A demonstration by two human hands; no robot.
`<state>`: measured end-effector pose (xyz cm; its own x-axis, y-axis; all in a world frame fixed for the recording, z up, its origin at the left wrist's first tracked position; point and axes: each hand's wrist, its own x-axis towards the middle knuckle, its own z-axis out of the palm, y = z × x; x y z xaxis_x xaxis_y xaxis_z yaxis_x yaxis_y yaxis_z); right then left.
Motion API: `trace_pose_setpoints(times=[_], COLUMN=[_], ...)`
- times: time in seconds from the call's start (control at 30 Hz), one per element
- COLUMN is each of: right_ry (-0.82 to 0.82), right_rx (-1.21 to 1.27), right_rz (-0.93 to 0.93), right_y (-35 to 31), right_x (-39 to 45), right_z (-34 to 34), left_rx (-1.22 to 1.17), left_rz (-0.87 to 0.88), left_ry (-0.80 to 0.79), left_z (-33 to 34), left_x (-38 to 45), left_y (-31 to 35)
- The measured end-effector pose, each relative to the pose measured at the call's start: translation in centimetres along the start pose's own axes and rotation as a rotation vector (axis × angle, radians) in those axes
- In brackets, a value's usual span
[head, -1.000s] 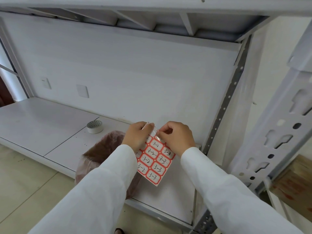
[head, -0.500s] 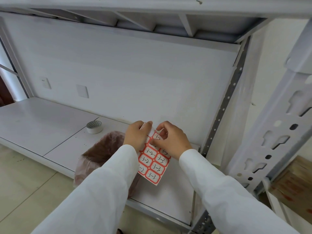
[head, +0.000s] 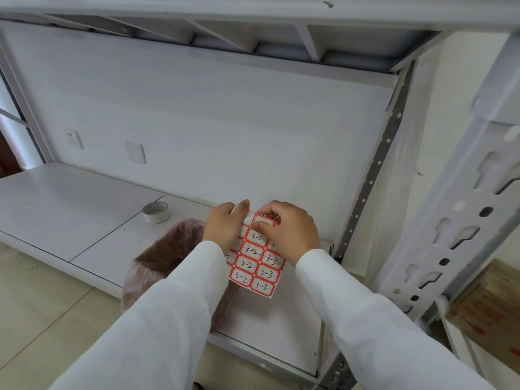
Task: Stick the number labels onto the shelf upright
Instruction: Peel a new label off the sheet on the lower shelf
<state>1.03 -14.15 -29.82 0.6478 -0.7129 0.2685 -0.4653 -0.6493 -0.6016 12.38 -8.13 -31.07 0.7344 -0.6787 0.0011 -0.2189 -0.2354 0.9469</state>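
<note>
A sheet of red-bordered number labels point(head: 257, 263), handwritten "3-2" and "3-3", hangs in front of me above the lower shelf. My left hand point(head: 223, 225) pinches the sheet's top left corner. At the sheet's top edge my right hand point(head: 287, 229) pinches one label point(head: 263, 220) between thumb and fingertips. The white slotted shelf upright point(head: 461, 220) rises close by on the right, apart from both hands. A thinner perforated rear upright point(head: 371, 181) stands behind the hands.
A roll of tape point(head: 155, 212) sits on the white lower shelf board point(head: 70, 206). A bin lined with a pinkish bag point(head: 168, 254) stands under my left arm. Another shelf point(head: 253, 12) runs overhead. A cardboard box point(head: 486, 302) lies at the far right.
Both hands and the sheet stayed almost in place. My right fingers worked along the sheet's top edge and now pinch the top label.
</note>
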Motion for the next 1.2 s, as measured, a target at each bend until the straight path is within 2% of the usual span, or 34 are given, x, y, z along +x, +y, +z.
trace_pose_setpoints(times=[0.17,0.3,0.4,0.6,1.2], right_ry=[-0.025,-0.027,-0.072,-0.149,-0.107], right_rx=[0.017,0.075,0.070,-0.041,-0.225], right_rz=[0.000,0.030,0.030,-0.020,-0.147], right_y=[0.0,0.3,0.7,0.8,0.8], right_x=[0.2,0.4,0.3,0.4,0.5], right_z=[0.0,-0.3,-0.5,-0.2,-0.5], left_rx=[0.011,-0.066,-0.068,0.001,-0.035], left_rz=[0.018,0.029,-0.011,-0.040,-0.107], left_ry=[-0.010,-0.159,-0.215,-0.232,-0.231], left_z=[0.0,-0.3,-0.9,-1.1,-0.9], left_x=[-0.1,0.1,0.1,-0.2,0.1], left_y=[0.0,-0.4,-0.6,-0.2,-0.3])
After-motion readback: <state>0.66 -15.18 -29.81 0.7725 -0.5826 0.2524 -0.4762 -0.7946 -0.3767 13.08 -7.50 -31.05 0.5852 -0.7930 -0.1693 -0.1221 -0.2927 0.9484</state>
